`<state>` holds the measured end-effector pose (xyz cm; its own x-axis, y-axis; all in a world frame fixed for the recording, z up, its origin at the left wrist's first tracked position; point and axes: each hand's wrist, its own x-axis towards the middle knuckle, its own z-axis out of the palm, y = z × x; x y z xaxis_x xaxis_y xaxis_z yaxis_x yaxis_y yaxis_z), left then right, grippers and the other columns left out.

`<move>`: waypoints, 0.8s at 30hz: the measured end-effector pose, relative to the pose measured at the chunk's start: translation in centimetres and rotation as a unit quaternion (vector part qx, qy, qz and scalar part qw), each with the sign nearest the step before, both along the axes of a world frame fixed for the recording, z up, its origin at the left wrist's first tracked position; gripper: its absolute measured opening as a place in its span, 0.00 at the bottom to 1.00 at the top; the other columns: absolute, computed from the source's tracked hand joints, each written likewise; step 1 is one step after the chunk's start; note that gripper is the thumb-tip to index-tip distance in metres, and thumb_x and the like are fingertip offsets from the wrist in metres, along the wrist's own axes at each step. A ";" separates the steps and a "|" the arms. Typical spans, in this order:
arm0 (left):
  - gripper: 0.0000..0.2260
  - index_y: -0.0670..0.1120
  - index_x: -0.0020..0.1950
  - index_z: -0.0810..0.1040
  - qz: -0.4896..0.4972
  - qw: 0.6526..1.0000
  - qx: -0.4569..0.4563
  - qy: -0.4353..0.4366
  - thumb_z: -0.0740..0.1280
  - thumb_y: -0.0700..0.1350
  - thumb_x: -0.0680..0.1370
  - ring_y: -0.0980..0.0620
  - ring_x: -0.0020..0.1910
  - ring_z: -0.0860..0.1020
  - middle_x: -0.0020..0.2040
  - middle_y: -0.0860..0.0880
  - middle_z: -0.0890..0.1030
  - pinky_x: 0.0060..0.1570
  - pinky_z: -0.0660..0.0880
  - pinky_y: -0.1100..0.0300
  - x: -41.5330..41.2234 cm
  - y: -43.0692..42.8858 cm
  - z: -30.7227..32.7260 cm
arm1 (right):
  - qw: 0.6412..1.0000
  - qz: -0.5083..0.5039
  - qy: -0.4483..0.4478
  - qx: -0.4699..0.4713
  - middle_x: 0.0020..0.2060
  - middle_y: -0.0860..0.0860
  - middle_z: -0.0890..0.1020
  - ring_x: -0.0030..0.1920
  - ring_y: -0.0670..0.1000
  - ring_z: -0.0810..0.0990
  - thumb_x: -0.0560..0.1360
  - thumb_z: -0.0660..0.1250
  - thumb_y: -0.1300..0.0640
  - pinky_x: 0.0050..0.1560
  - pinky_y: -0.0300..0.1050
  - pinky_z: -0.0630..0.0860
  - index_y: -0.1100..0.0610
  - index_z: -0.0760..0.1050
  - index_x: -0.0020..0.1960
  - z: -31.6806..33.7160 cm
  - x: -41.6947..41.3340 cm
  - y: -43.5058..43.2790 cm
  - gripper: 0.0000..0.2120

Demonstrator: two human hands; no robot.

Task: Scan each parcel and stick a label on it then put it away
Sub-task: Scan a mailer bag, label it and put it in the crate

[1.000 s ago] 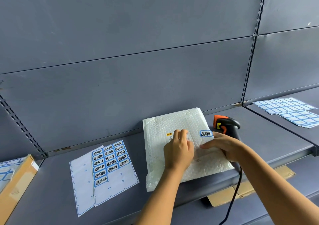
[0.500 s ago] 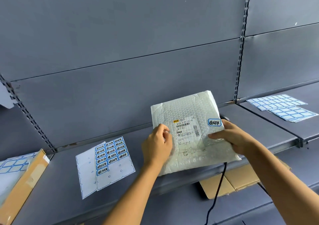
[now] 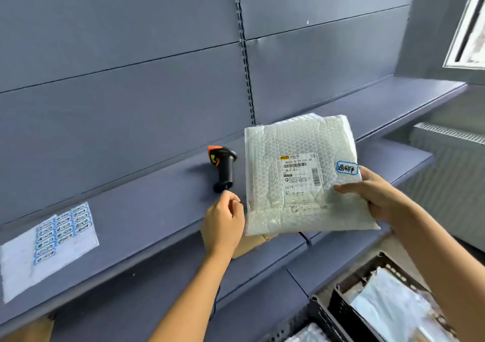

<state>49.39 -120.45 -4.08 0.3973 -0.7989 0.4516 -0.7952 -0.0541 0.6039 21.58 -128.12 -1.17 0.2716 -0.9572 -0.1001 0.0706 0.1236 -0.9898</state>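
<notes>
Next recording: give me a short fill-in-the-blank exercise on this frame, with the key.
1. The right hand grips the ____.
2. The left hand is by the handle of the ____, which lies on the shelf.
3. The stuck-on label has a ____ border.
Missing words: parcel; scanner; blue.
</notes>
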 end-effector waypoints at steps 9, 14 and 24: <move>0.08 0.51 0.40 0.72 -0.191 0.975 0.116 0.001 0.59 0.42 0.78 0.47 0.35 0.73 0.34 0.51 0.77 0.30 0.62 0.57 -12.8 2.1 -5.6 | 0.977 -0.205 -0.030 0.058 0.49 0.60 0.83 0.42 0.56 0.84 0.67 0.67 0.73 0.36 0.48 0.82 0.62 0.75 0.58 -3.8 -14.5 12.6 0.21; 0.06 0.48 0.44 0.75 -0.315 0.939 0.134 -0.025 0.60 0.42 0.78 0.47 0.36 0.75 0.37 0.49 0.79 0.32 0.68 0.58 -17.4 3.8 -6.9 | 0.940 -0.327 -0.044 0.088 0.50 0.59 0.82 0.44 0.57 0.83 0.68 0.66 0.75 0.40 0.50 0.80 0.59 0.75 0.55 -5.6 -18.2 20.5 0.19; 0.06 0.50 0.48 0.75 -0.413 0.863 0.279 -0.079 0.58 0.45 0.78 0.47 0.43 0.76 0.44 0.51 0.80 0.41 0.72 0.57 -23.4 8.3 -11.9 | 0.857 -0.476 -0.091 0.173 0.54 0.62 0.81 0.51 0.63 0.82 0.65 0.70 0.73 0.47 0.57 0.80 0.64 0.70 0.63 -11.4 -20.9 31.6 0.27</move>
